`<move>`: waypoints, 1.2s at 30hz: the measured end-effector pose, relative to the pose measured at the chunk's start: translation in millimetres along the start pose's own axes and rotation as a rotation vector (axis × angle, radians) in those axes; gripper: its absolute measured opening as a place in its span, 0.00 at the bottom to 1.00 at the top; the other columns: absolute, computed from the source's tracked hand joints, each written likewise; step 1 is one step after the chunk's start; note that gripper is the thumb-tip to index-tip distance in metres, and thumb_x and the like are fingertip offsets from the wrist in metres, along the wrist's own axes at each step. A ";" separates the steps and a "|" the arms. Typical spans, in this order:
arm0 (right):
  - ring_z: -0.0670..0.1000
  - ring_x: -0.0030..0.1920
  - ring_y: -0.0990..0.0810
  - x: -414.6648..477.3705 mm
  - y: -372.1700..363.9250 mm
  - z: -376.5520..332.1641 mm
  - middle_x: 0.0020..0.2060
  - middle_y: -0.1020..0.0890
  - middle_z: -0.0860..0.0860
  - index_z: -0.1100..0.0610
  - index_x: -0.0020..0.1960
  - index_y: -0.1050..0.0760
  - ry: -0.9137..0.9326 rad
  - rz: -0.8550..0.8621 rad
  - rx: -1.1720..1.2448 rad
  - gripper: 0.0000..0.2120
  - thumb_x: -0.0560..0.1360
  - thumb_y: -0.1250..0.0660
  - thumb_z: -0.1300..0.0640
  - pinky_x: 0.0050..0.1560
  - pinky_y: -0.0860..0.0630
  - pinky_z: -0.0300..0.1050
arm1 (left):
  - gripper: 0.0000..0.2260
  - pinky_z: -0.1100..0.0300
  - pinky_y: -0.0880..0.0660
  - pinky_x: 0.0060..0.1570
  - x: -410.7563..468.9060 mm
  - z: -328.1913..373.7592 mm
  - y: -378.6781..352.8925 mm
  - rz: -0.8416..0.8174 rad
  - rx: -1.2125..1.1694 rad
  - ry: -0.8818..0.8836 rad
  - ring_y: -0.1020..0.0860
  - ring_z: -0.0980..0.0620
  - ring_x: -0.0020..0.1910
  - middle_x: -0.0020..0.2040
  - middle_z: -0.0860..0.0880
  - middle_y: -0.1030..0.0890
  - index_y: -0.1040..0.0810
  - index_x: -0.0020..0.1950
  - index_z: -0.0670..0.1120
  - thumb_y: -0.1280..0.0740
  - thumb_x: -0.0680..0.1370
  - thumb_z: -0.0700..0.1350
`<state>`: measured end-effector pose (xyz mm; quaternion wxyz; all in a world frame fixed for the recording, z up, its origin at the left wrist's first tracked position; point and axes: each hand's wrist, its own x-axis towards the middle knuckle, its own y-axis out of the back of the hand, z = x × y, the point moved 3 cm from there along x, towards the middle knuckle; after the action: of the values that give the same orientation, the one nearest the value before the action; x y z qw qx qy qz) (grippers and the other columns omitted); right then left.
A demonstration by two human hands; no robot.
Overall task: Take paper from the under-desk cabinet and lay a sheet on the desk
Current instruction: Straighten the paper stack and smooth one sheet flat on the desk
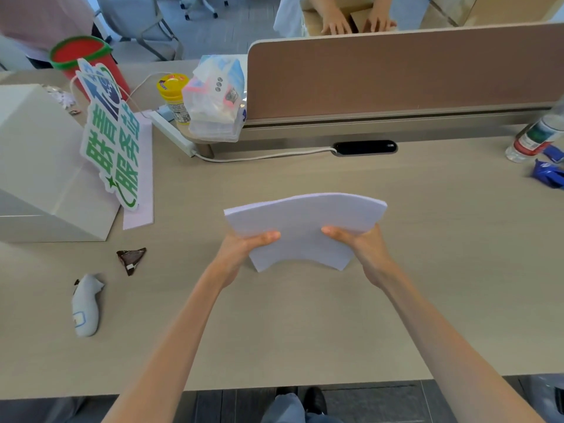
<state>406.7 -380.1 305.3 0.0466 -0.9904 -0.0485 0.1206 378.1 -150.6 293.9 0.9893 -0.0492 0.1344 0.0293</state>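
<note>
1. Nearest the camera, at the bottom edge, a knee in grey-blue trousers (283,407) and a dark shoe (316,399) show just below the front edge of the desk (305,346).
2. Two bare forearms reach forward over the pale wood-grain desk top, converging on a stack of white paper (305,227).
3. The left hand (244,248) grips the stack's left side, thumb lying on top and pointing inward, the other fingers hidden beneath.
4. The right hand (363,245) clamps the right side the same way, thumb on top, fingers underneath.
5. The stack lies between the two hands and extends away from them toward the far side of the desk; it bows upward in an arch, and its near corners point down toward the desk top. Whether those corners touch the surface I cannot tell.
6. To the left of the hands, well apart, a dark triangular wrapper (131,259) and a pale grey soft toy (86,305) lie on the desk.
7. Further left stands a white box (39,166) with a cut-out sign bearing green characters (113,145) leaning against it.
8. Behind the paper runs a brown partition panel (396,71); beside its left end sit a yellow-lidded jar (174,93) and a clear plastic bag (216,99).
9. At the far right a plastic bottle (534,135) lies beside a blue wrapper (547,174).
</note>
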 end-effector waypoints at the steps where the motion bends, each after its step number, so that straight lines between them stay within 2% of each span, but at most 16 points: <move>1: 0.45 0.41 0.16 -1.1 -0.8 3.6 0.44 0.15 0.51 0.51 0.44 0.19 -0.004 0.014 -0.002 0.12 0.66 0.25 0.66 0.46 0.19 0.43 | 0.18 0.68 0.22 0.42 0.0 -4.2 -1.5 0.003 0.007 0.004 0.16 0.60 0.45 0.44 0.57 0.13 0.19 0.53 0.48 0.25 0.64 0.39; 4: 0.41 0.38 0.17 0.5 -2.1 7.7 0.42 0.15 0.48 0.51 0.43 0.20 -0.017 0.047 0.015 0.12 0.67 0.25 0.66 0.43 0.20 0.40 | 0.18 0.68 0.22 0.43 0.4 -6.6 -4.1 0.025 0.005 0.000 0.17 0.60 0.47 0.46 0.58 0.14 0.20 0.54 0.50 0.25 0.66 0.39; 9: 0.43 0.40 0.16 -1.4 -2.9 13.3 0.41 0.15 0.48 0.51 0.43 0.19 -0.021 0.017 0.013 0.10 0.69 0.26 0.65 0.43 0.19 0.39 | 0.14 0.70 0.23 0.43 -2.4 -10.3 -3.2 -0.007 0.029 -0.006 0.17 0.63 0.47 0.46 0.60 0.14 0.22 0.55 0.51 0.29 0.73 0.36; 13: 0.39 0.34 0.17 7.5 -10.2 11.8 0.38 0.16 0.47 0.52 0.40 0.20 -0.036 0.022 -0.012 0.09 0.69 0.27 0.65 0.36 0.20 0.35 | 0.14 0.68 0.22 0.45 0.4 -4.0 5.3 -0.020 0.066 0.026 0.17 0.62 0.49 0.49 0.60 0.14 0.22 0.55 0.53 0.30 0.74 0.38; 15: 0.40 0.35 0.16 16.4 -17.6 7.2 0.39 0.15 0.46 0.52 0.42 0.20 -0.063 -0.043 -0.026 0.08 0.69 0.26 0.64 0.36 0.20 0.35 | 0.14 0.66 0.21 0.47 4.2 7.5 16.7 -0.059 0.088 0.059 0.17 0.59 0.52 0.52 0.58 0.15 0.22 0.58 0.52 0.30 0.74 0.39; 17: 0.43 0.39 0.15 26.2 -28.1 6.8 0.42 0.14 0.46 0.52 0.45 0.19 -0.108 -0.118 -0.041 0.09 0.68 0.25 0.63 0.40 0.18 0.38 | 0.16 0.65 0.20 0.48 10.7 12.9 31.9 -0.093 0.116 0.107 0.17 0.57 0.54 0.56 0.55 0.16 0.23 0.61 0.50 0.30 0.74 0.40; 19: 0.46 0.41 0.15 37.8 -39.1 9.5 0.43 0.14 0.47 0.53 0.47 0.18 -0.170 -0.153 -0.046 0.10 0.67 0.24 0.62 0.41 0.18 0.41 | 0.16 0.62 0.21 0.49 19.1 13.7 47.7 -0.089 0.133 0.171 0.17 0.55 0.55 0.57 0.53 0.16 0.22 0.61 0.49 0.29 0.74 0.42; 21: 0.48 0.41 0.14 52.1 -49.9 14.5 0.43 0.13 0.49 0.57 0.50 0.18 -0.231 -0.159 -0.033 0.12 0.66 0.24 0.61 0.38 0.19 0.40 | 0.15 0.56 0.22 0.52 30.7 10.3 62.8 -0.053 0.134 0.225 0.16 0.54 0.54 0.56 0.52 0.15 0.20 0.59 0.50 0.27 0.72 0.44; 23: 0.50 0.42 0.14 68.5 -59.6 21.7 0.46 0.14 0.52 0.62 0.54 0.19 -0.275 -0.134 -0.030 0.17 0.66 0.23 0.61 0.37 0.19 0.40 | 0.18 0.51 0.23 0.57 44.3 2.5 75.1 -0.007 0.117 0.265 0.17 0.49 0.56 0.58 0.49 0.15 0.20 0.60 0.47 0.26 0.71 0.47; 25: 0.52 0.44 0.15 86.7 -70.6 32.7 0.50 0.15 0.56 0.64 0.57 0.21 -0.294 -0.088 -0.034 0.19 0.67 0.24 0.61 0.38 0.19 0.39 | 0.18 0.50 0.22 0.57 59.3 -9.1 86.2 0.057 0.050 0.288 0.17 0.46 0.57 0.59 0.46 0.16 0.21 0.62 0.44 0.28 0.73 0.45; 27: 0.55 0.48 0.17 106.2 -82.8 46.7 0.53 0.17 0.57 0.64 0.59 0.22 -0.314 -0.044 -0.061 0.19 0.69 0.26 0.63 0.41 0.18 0.39 | 0.16 0.54 0.19 0.50 73.2 -21.4 94.8 0.119 -0.020 0.301 0.16 0.50 0.52 0.58 0.46 0.16 0.22 0.62 0.43 0.30 0.75 0.45; 29: 0.58 0.53 0.17 122.9 -92.9 62.5 0.55 0.17 0.57 0.64 0.60 0.22 -0.355 -0.001 -0.120 0.18 0.70 0.28 0.63 0.50 0.19 0.48 | 0.14 0.61 0.18 0.40 85.0 -33.9 101.8 0.155 -0.054 0.300 0.15 0.55 0.46 0.56 0.49 0.16 0.23 0.63 0.44 0.33 0.77 0.45; 30: 0.58 0.53 0.18 129.5 -96.7 69.8 0.55 0.17 0.57 0.63 0.60 0.22 -0.373 0.021 -0.152 0.17 0.71 0.29 0.64 0.53 0.20 0.50 | 0.14 0.63 0.20 0.38 91.0 -40.0 105.9 0.180 -0.045 0.302 0.15 0.56 0.45 0.56 0.50 0.17 0.24 0.64 0.46 0.34 0.78 0.45; 32: 0.58 0.51 0.18 140.9 -102.6 81.9 0.54 0.17 0.58 0.62 0.59 0.22 -0.389 0.050 -0.192 0.15 0.72 0.31 0.65 0.51 0.21 0.50 | 0.14 0.67 0.22 0.38 103.4 -51.7 114.7 0.214 0.041 0.297 0.18 0.55 0.49 0.57 0.50 0.19 0.26 0.66 0.45 0.37 0.80 0.44; 34: 0.59 0.52 0.18 149.3 -106.2 92.6 0.54 0.17 0.59 0.63 0.57 0.22 -0.369 0.074 -0.233 0.14 0.72 0.32 0.66 0.51 0.22 0.50 | 0.15 0.73 0.24 0.37 113.3 -61.8 120.5 0.213 0.161 0.274 0.19 0.51 0.54 0.57 0.49 0.19 0.25 0.66 0.42 0.38 0.80 0.43; 36: 0.59 0.53 0.18 155.4 -107.1 101.1 0.53 0.17 0.58 0.63 0.55 0.21 -0.338 0.101 -0.374 0.13 0.71 0.31 0.64 0.50 0.22 0.48 | 0.14 0.77 0.25 0.35 119.9 -69.0 123.1 0.212 0.275 0.246 0.19 0.52 0.52 0.56 0.49 0.19 0.24 0.65 0.40 0.38 0.80 0.41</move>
<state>523.1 -249.1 182.2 -0.1520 -0.9488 -0.0278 0.2755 466.6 -30.3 184.5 0.9542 0.0976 0.2614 0.1082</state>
